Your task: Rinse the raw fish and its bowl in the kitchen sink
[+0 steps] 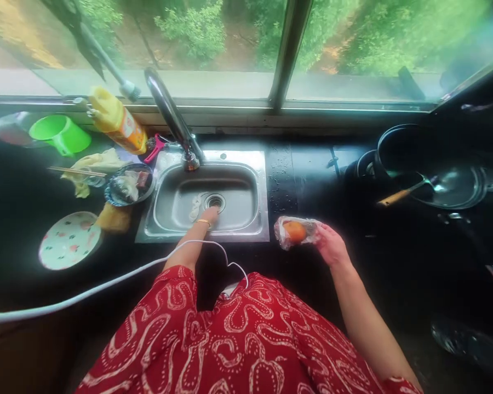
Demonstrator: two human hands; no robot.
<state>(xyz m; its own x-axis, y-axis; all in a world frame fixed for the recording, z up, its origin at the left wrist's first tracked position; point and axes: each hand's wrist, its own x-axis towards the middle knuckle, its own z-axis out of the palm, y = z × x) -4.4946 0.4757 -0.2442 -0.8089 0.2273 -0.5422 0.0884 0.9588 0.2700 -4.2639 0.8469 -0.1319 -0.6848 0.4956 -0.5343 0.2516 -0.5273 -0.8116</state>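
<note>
My left hand [211, 215], with a bangle on the wrist, reaches down into the steel sink [246, 232], right by the drain [215, 202]. Its fingers point down and are too small and hidden to tell whether they grip anything. Beside it in the basin lies a limp whitish thing [195, 208]. To the right of the sink, above the black counter, my right hand [328, 241] is closed on a clear plastic bag [282, 236]. Inside the bag shows a rounded orange thing [296, 232], whose kind I cannot make out.
Left of the sink are a bowl [112, 192] with wrapped food, a sponge [114, 220], a floral plate [70, 241], a green mug [61, 134] and a yellow bottle [119, 123]. A faucet [170, 106] arches overhead. Pans [402, 142] stand right; a white cable [119, 280] crosses my left arm.
</note>
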